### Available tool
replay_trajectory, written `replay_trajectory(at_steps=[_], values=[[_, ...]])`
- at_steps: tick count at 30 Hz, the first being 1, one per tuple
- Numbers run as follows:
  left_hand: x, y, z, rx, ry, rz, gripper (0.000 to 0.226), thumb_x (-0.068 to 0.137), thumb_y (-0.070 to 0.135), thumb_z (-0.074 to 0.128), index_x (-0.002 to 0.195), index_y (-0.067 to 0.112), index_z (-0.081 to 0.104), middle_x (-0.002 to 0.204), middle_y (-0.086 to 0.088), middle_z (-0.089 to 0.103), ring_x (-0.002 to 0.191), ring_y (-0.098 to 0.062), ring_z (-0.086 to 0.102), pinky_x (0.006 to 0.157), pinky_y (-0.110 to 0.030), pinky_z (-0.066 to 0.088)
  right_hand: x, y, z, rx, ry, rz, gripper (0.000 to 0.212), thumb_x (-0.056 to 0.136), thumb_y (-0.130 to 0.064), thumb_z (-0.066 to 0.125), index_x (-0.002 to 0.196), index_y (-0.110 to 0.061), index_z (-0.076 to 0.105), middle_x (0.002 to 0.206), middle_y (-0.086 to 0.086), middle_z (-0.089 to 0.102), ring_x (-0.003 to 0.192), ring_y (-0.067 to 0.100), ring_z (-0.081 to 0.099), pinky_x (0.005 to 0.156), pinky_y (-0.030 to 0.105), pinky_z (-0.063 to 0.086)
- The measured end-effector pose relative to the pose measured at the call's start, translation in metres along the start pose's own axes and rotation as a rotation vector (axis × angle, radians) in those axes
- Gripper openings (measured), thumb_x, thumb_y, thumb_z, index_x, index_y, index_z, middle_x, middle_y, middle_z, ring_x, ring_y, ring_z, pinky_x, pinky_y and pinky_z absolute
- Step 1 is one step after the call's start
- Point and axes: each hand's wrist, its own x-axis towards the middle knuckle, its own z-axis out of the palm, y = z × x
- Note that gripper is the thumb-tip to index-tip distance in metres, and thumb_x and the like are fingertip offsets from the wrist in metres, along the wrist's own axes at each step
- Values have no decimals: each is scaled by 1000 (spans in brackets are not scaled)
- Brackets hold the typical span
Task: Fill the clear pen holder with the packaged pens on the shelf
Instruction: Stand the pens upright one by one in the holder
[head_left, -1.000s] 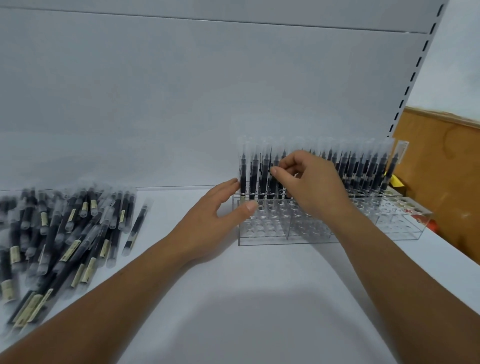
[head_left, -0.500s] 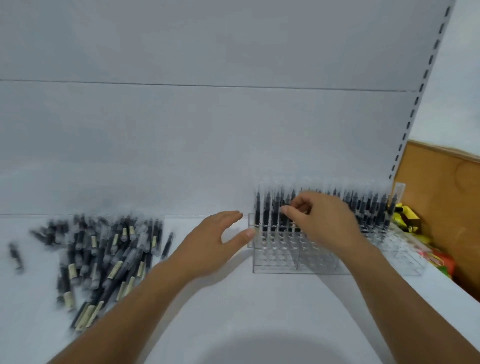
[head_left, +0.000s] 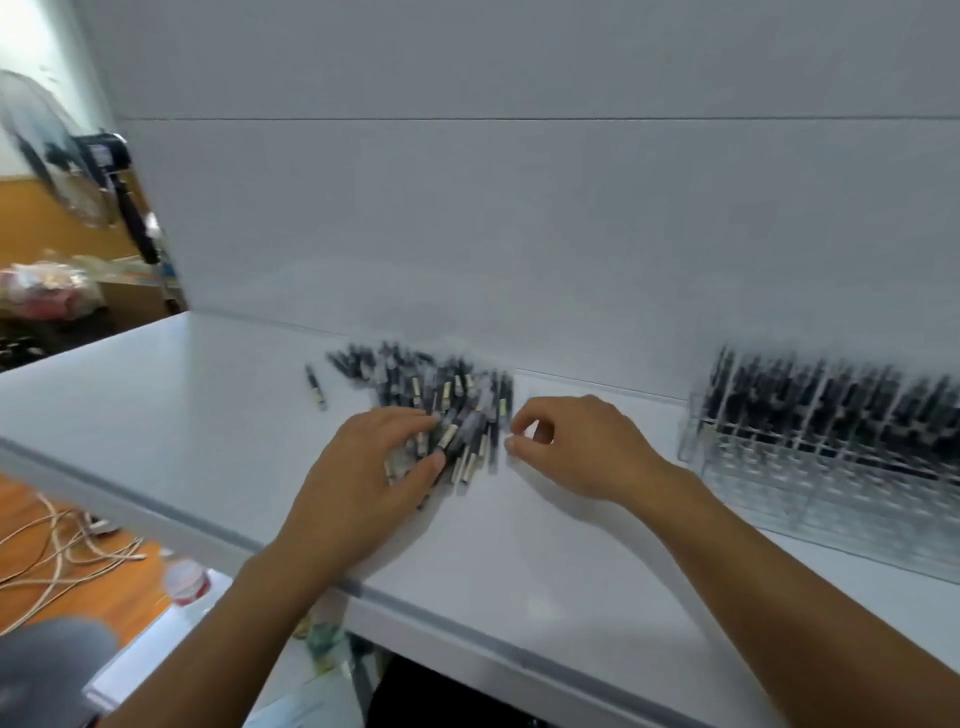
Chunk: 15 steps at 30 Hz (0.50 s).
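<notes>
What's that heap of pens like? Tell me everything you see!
The heap is many dark pens in clear-looking wrappers with pale labels, lying loose on the white shelf near the back wall. One pen lies apart at its left. The left hand curls round a few at the near edge; the right hand is beside it. It's blurry.

Both forearms show bare up to the frame edge, and the left hand (head_left: 363, 483) and right hand (head_left: 582, 447) are ungloved.
</notes>
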Motion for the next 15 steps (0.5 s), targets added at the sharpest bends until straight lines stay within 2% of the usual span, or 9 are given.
replay_trajectory(at_steps=[2, 5, 8, 11, 15], values=[[-10, -8, 0, 3, 14, -71, 39, 88, 47, 62, 124, 31, 61, 130, 15, 55, 122, -5, 44, 98, -17, 28, 3, -3, 14, 39, -17, -15, 22, 92, -48, 56, 108, -35, 65, 89, -16, 61, 88, 12, 58, 73, 28, 44], [-17, -12, 3, 54, -9, -116, 37, 88, 44, 62, 123, 32, 62, 124, 14, 57, 117, -7, 45, 92, -17, 30, 3, 2, 29, 49, -22, -34, 26, 93, -52, 53, 108, -33, 64, 81, -14, 60, 75, 9, 56, 63, 27, 40], [-14, -9, 5, 46, -8, -156, 33, 85, 54, 61, 110, 34, 66, 101, 20, 56, 94, -1, 50, 79, -19, 40, 5, 0, 35, 36, 63, -35, 29, 93, -58, 50, 98, -33, 63, 71, -15, 56, 67, 6, 51, 57, 24, 34], [-10, -3, 6, 81, -33, -188, 31, 81, 62, 59, 99, 37, 62, 92, 19, 52, 82, 4, 50, 67, -13, 38, 5, -12, 37, 14, 134, -15, 36, 90, -66, 47, 90, -32, 60, 72, -13, 60, 68, 7, 55, 57, 26, 35], [-2, 5, 8, 120, -62, -210, 33, 77, 66, 58, 88, 35, 55, 86, 15, 54, 72, -1, 52, 58, -22, 38, 4, -24, 43, -35, 95, -3, 40, 85, -69, 50, 86, -30, 55, 73, -12, 57, 70, 9, 54, 59, 28, 36]])
